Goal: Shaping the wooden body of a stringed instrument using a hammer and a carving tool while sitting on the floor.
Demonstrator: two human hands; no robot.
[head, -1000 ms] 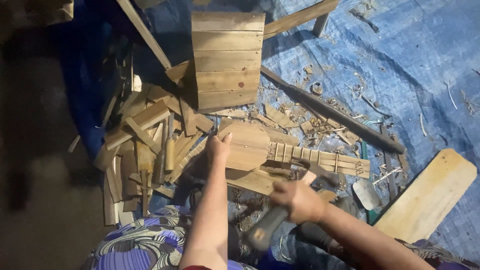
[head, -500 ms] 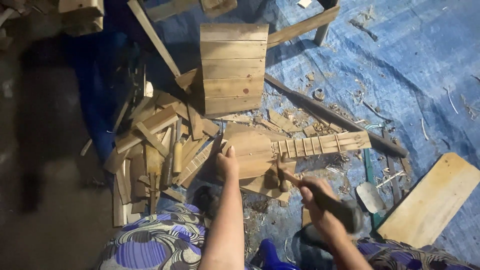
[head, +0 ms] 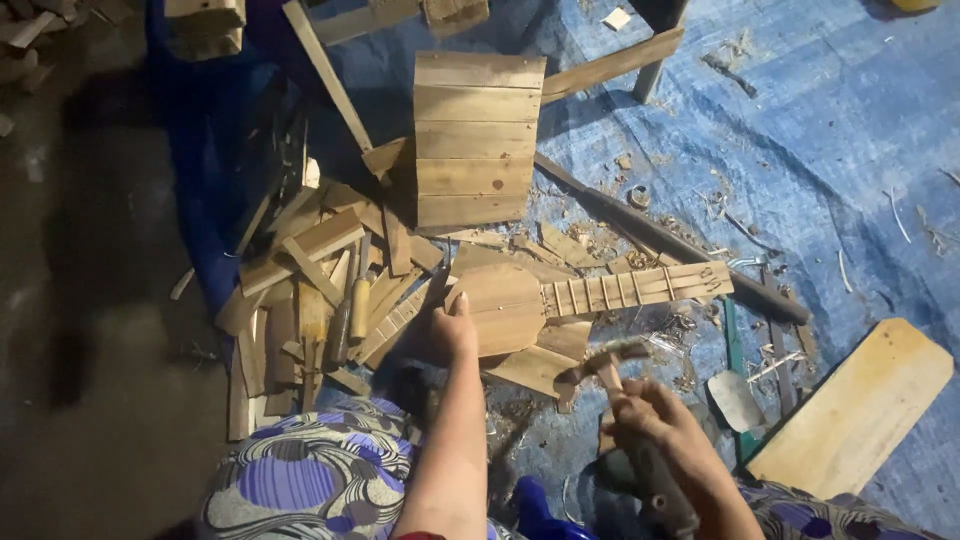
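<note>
Underneath everything lies a wide crinkled blue plastic tarp (head: 840, 150), strewn with chips and shavings, and to its left a bare dark floor (head: 90, 300). Near the top stands a panel of pale horizontal wooden slats (head: 475, 140), upright or leaning, with long thin battens crossing behind it. At lower right a flat light plywood board with a rounded end (head: 850, 410) rests on the tarp. Left of centre is a heap of short wooden offcuts and sticks (head: 320, 290), crowding right up to the work. Just beside that heap lies the small unfinished wooden guitar-shaped instrument with a fretted neck (head: 520, 305), flat, its neck pointing right toward a long dark metal bar (head: 670, 240). The left hand (head: 455, 335) presses down on the body's near-left edge, fingers curled over it. The right hand (head: 660, 425) is closed around the handle of a hammer with a pale wooden shaft (head: 610, 365), its head raised just below the instrument's body
</note>
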